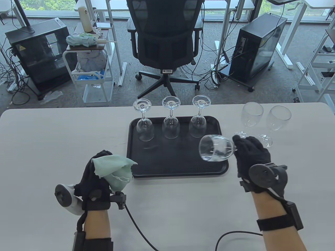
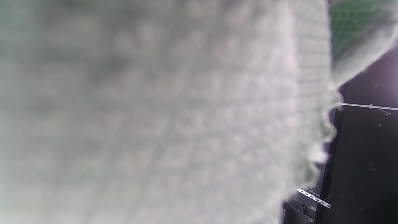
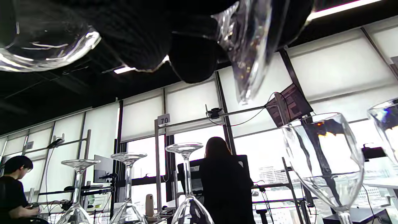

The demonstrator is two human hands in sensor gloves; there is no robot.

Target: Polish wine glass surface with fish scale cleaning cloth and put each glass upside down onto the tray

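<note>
Gripping a wine glass [image 1: 216, 148] sideways, right hand [image 1: 251, 154] readies inversion at the tray's [image 1: 136, 167] four o'clock; left hand [image 1: 94, 180] clutches cloth [image 1: 113, 167].

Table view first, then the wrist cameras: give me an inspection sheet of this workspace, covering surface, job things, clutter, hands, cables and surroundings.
Surface: pale table, black tray at its middle.
Job's things: three inverted glasses in a row at the tray's far side; two upright glasses on the table right of the tray; one held glass lying sideways above the tray's right near part; green cloth in the left hand.
Clutter: nothing seen on the table.
Hands: left hand grips the cloth; right hand holds the held glass at its stem end.
Cables: glove cable crosses the near table.
Surroundings: office chair, computer towers, trolley, floor cables; two people at desks in the right wrist view.
</note>
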